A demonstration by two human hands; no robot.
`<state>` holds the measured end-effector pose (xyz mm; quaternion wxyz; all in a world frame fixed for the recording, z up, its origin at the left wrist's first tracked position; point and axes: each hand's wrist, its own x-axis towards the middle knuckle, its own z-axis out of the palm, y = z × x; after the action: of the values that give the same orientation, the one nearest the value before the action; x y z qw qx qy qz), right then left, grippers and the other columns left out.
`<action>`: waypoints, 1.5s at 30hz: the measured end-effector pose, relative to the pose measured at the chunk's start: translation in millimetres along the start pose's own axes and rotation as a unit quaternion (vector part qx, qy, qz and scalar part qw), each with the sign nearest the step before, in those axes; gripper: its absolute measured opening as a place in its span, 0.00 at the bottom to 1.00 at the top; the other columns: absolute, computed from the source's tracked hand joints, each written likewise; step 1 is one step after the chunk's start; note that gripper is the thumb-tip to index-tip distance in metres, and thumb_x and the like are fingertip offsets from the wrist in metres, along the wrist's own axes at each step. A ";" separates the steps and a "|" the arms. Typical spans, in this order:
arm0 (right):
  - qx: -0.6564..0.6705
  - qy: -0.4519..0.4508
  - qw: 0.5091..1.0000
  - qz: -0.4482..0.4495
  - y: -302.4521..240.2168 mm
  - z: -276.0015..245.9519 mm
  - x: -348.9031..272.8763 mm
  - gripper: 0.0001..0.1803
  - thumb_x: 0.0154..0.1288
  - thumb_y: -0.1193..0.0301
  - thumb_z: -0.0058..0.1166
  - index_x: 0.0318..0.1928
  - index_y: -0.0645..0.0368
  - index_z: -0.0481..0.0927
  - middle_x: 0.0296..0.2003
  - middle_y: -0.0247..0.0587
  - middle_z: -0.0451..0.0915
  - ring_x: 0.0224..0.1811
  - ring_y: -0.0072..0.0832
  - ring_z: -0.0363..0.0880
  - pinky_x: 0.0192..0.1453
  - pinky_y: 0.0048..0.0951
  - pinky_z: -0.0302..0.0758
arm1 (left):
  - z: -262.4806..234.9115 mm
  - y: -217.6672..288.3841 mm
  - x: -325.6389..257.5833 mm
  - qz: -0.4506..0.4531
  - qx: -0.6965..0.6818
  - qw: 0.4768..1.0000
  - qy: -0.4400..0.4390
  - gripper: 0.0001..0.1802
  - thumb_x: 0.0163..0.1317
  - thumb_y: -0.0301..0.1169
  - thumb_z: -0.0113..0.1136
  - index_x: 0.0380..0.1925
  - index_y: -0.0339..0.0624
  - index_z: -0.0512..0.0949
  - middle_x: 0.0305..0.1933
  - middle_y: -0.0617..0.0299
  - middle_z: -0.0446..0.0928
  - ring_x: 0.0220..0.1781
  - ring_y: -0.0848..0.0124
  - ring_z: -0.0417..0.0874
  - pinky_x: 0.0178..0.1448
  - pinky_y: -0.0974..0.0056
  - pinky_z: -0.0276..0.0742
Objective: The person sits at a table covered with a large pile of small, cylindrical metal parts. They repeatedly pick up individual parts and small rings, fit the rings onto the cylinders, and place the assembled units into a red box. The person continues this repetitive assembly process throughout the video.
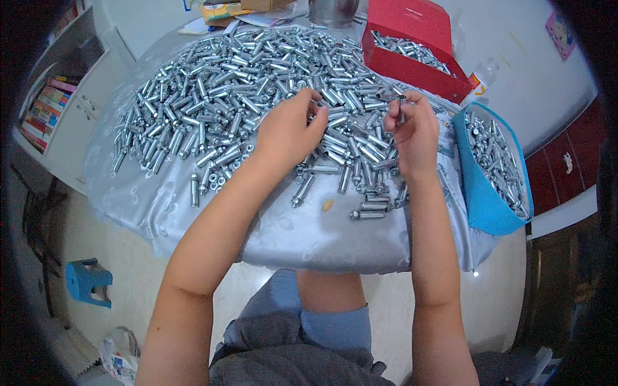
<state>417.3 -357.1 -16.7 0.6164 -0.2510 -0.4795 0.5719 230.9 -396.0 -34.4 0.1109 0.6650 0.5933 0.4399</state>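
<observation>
A big heap of shiny metal expansion bolts [238, 77] covers much of a table spread with a silvery cloth [290, 241]. My left hand [290, 132] is over the middle of the heap, its fingers curled and the thumb close to the index finger. Whatever lies between them is too small or hidden to make out. To the right, my right hand [417, 132] is raised a little above the heap's edge. Its fingertips pinch an expansion bolt [390, 97], held roughly level. Several loose bolts [372, 210] lie side by side below that hand.
A blue fabric bin [479, 193] full of bolts stands at the right edge. Behind it are an open red box [418, 71], also holding bolts, and a clear bottle [481, 80]. A metal pot [333, 11] stands at the back. A blue stool [89, 282] is on the floor.
</observation>
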 end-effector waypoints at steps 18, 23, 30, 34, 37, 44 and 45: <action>-0.115 0.016 0.992 0.057 2.3 12.3 -3.7 0.08 0.55 0.74 0.50 0.36 0.64 0.73 0.16 0.26 0.65 0.14 0.12 0.57 0.17 0.16 0.51 | 4.1 2.4 -4.7 0.039 0.064 0.996 -0.038 0.15 0.54 0.37 0.52 0.37 0.37 0.72 0.32 0.52 0.76 0.35 0.58 0.77 0.41 0.59 0.71; -0.128 0.027 0.990 0.045 4.5 9.6 -2.5 0.11 0.53 0.76 0.49 0.39 0.66 0.72 0.18 0.28 0.68 0.16 0.14 0.61 0.19 0.16 0.56 | 3.5 1.5 -3.8 0.038 0.034 0.998 -0.045 0.15 0.54 0.36 0.52 0.36 0.37 0.72 0.33 0.52 0.77 0.34 0.59 0.78 0.39 0.59 0.72; -0.140 0.055 0.988 -0.031 8.2 5.6 0.5 0.16 0.49 0.78 0.47 0.42 0.67 0.70 0.35 0.41 0.72 0.28 0.21 0.71 0.32 0.18 0.67 | 4.3 5.0 -2.8 0.019 0.052 0.996 -0.068 0.13 0.54 0.34 0.52 0.35 0.37 0.72 0.32 0.52 0.77 0.34 0.58 0.78 0.39 0.59 0.72; -0.056 0.033 0.997 -0.038 2.6 11.6 -3.5 0.14 0.51 0.77 0.45 0.42 0.66 0.69 0.34 0.41 0.73 0.28 0.23 0.72 0.30 0.20 0.68 | 4.6 3.7 -3.5 0.039 0.053 0.995 -0.070 0.13 0.54 0.34 0.52 0.35 0.37 0.72 0.32 0.52 0.77 0.34 0.58 0.77 0.39 0.59 0.72; -0.062 0.010 0.997 -0.039 2.6 11.3 -5.4 0.12 0.54 0.76 0.44 0.41 0.66 0.68 0.32 0.41 0.72 0.23 0.23 0.72 0.25 0.20 0.67 | 3.9 3.3 -4.5 0.046 0.050 0.996 -0.065 0.13 0.54 0.34 0.52 0.35 0.37 0.72 0.32 0.52 0.77 0.35 0.58 0.77 0.39 0.59 0.71; -0.045 -0.009 0.999 0.001 -6.3 18.4 -11.4 0.11 0.61 0.69 0.42 0.33 0.66 0.71 0.14 0.34 0.66 0.09 0.17 0.60 0.10 0.16 0.56 | 4.3 3.1 -3.1 0.042 0.047 0.996 -0.067 0.12 0.54 0.33 0.52 0.35 0.38 0.72 0.31 0.52 0.76 0.35 0.57 0.76 0.39 0.58 0.71; -0.035 -0.030 0.999 0.014 -6.2 16.6 -12.0 0.13 0.62 0.66 0.41 0.30 0.65 0.70 0.11 0.33 0.63 0.08 0.16 0.57 0.10 0.16 0.54 | 5.5 1.5 -3.5 0.053 0.049 0.996 -0.059 0.11 0.54 0.33 0.52 0.35 0.38 0.72 0.31 0.52 0.76 0.35 0.57 0.76 0.39 0.58 0.71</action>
<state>406.9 -373.8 -8.1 0.5845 -0.2615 -0.5138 0.5709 236.2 -397.4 -38.3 0.0898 0.7246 0.5707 0.3757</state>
